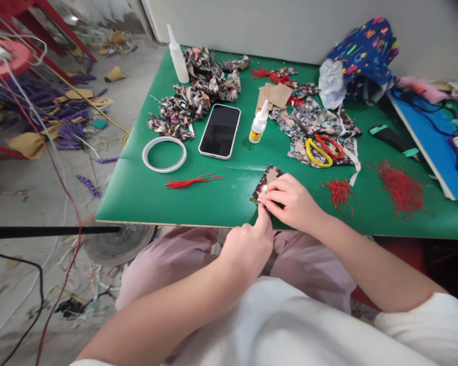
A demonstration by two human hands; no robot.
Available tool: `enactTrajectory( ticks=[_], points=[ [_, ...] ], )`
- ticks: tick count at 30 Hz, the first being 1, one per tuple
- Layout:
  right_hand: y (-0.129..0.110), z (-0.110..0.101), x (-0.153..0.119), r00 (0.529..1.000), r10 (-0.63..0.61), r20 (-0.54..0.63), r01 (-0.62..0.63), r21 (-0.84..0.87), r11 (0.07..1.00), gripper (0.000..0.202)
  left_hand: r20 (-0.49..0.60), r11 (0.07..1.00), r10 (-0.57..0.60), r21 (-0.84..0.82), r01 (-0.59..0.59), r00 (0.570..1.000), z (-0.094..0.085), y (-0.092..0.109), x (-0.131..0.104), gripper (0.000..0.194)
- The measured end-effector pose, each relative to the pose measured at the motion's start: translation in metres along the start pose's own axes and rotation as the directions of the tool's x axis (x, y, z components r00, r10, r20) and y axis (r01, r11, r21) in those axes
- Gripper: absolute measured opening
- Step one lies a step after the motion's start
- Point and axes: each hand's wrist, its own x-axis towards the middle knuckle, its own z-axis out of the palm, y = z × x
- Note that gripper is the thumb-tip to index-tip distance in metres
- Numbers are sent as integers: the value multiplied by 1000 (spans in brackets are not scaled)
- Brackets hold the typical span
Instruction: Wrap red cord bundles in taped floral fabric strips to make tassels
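A small dark floral cloth piece with a tan card on it [270,177] lies at the table's front edge. My right hand [293,201] reaches over its lower right side, fingertips pinched together at the cloth edge. Beside those fingertips a small white bit [264,190] shows; its kind is unclear. My left hand [248,246] comes from below, index finger stretched to the lower edge of the cloth, other fingers curled. Its thumb is hidden. Red cords [191,180] lie to the left, and a small glue bottle with a yellow label [256,127] stands behind.
On the green table [213,203] are a phone [220,131], a white tape ring [164,154], a tall white bottle [179,58], floral cloth strips [213,84], scissors [322,150], tan cards [274,95], red thread heaps [400,190] and a blue board [427,137]. Cables [49,147] hang at left.
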Motion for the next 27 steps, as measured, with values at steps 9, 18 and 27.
enactTrajectory(
  ticks=[9,18,27],
  points=[
    [-7,-11,1,974,-154,166,191,-239,952,19,-45,999,-20,-32,18,999,-1,0,1,39],
    [-12,-6,4,947,-207,245,270,-260,927,17,-83,999,-11,-43,8,997,2,2,-1,31],
    [23,-18,20,994,-59,89,60,-11,998,32,-232,999,-30,-36,22,972,6,-5,3,33]
  ],
)
